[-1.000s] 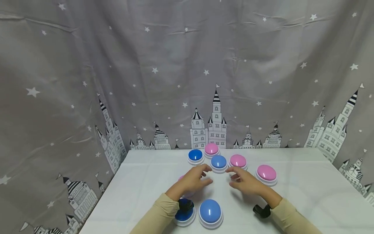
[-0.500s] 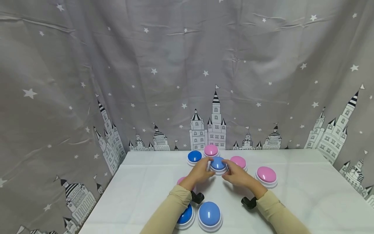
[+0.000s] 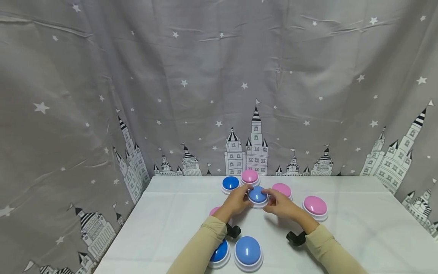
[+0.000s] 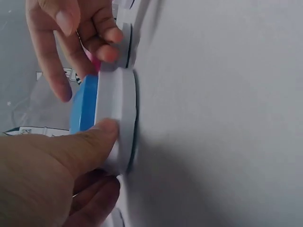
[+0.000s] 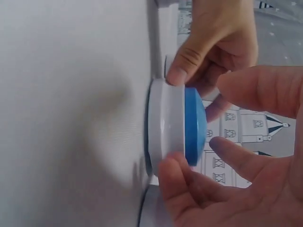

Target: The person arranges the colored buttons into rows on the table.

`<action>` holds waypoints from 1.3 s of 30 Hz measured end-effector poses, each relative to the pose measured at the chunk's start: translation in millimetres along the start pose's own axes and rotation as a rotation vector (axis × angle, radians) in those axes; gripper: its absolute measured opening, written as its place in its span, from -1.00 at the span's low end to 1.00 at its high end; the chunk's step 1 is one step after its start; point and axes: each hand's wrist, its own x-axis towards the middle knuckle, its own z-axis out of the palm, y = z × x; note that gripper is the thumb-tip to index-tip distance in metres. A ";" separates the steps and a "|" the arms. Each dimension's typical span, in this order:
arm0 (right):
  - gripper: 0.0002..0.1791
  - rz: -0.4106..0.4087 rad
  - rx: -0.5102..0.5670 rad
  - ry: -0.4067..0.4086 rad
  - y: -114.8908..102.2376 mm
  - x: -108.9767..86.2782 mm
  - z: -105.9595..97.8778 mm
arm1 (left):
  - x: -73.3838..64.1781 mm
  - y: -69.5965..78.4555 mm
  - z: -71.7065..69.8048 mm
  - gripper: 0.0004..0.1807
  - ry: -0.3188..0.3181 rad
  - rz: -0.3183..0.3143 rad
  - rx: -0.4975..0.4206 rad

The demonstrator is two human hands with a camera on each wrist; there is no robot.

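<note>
A light blue push button [image 3: 258, 194] with a white base stands between my two hands. My left hand [image 3: 236, 201] grips its base from the left, the thumb [image 4: 97, 137] pressed on the white side wall. From the right, my right hand [image 3: 281, 204] holds the base with a fingertip [image 5: 171, 172] on its rim; two other fingers stand off the blue dome. In the left wrist view, the base [image 4: 118, 104] sits on or just over the white surface; I cannot tell which.
A dark blue button [image 3: 230, 183] and pink buttons [image 3: 249, 176] [image 3: 282, 189] stand close behind. Another pink button [image 3: 315, 206] is to the right. My left arm partly covers a pink one [image 3: 215, 210] and a dark blue one [image 3: 220, 252]; a light blue one [image 3: 248, 251] is in front.
Both hands have come forward and together from open air and taken hold of the light blue button. Over the last half second it has shifted slightly toward me.
</note>
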 end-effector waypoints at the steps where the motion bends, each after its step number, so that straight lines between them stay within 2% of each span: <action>1: -0.35 -0.010 0.003 -0.001 -1.1 -2.5 -0.8 | -2.0 -0.1 -1.2 -0.44 -0.006 0.009 -0.001; 5: -0.36 -0.039 0.022 -0.013 -5.0 -11.5 -2.6 | -12.2 0.5 -8.5 -0.44 -0.040 0.018 -0.012; 10: -0.38 -0.084 0.068 -0.064 -12.0 -20.3 -1.0 | -27.0 5.8 -23.8 -0.43 -0.087 -0.001 0.002; 15: -0.41 -0.133 0.058 -0.103 -22.8 -31.0 5.2 | -44.3 10.1 -39.3 -0.44 -0.126 0.002 0.015; 20: -0.43 -0.156 0.057 -0.120 -30.0 -41.8 9.8 | -57.9 13.7 -48.5 -0.43 -0.154 0.011 0.031; 28: -0.44 -0.173 0.053 -0.143 -30.9 -48.2 21.4 | -69.4 11.2 -52.8 -0.42 -0.200 -0.011 0.050; 33: -0.43 -0.138 0.039 -0.176 -28.0 -48.6 26.6 | -73.3 9.1 -51.5 -0.41 -0.230 -0.010 0.051; 39: -0.41 -0.093 0.031 -0.202 -28.8 -49.3 30.1 | -75.5 7.8 -49.6 -0.40 -0.233 0.002 0.085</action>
